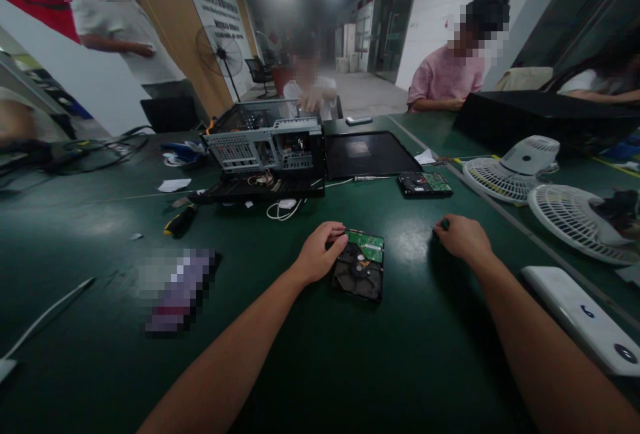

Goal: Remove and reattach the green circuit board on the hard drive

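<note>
A hard drive [357,271] with a green circuit board lies on the green table in front of me, label side hidden. My left hand [323,251] grips its upper left edge, thumb on top and fingers along the side. Off to the right, apart from the drive, my right hand [461,237] is closed just over the table. A small dark end [445,224] shows at its fingers; the rest of that thing is hidden. A second hard drive [425,185] lies farther back, beyond my hands.
An opened computer case [270,147] stands at the back, a black side panel [370,154] beside it. A screwdriver [180,221] and a blurred purple object [183,291] lie left. White fan parts [505,171] and a white casing [580,314] are right. People sit across the table.
</note>
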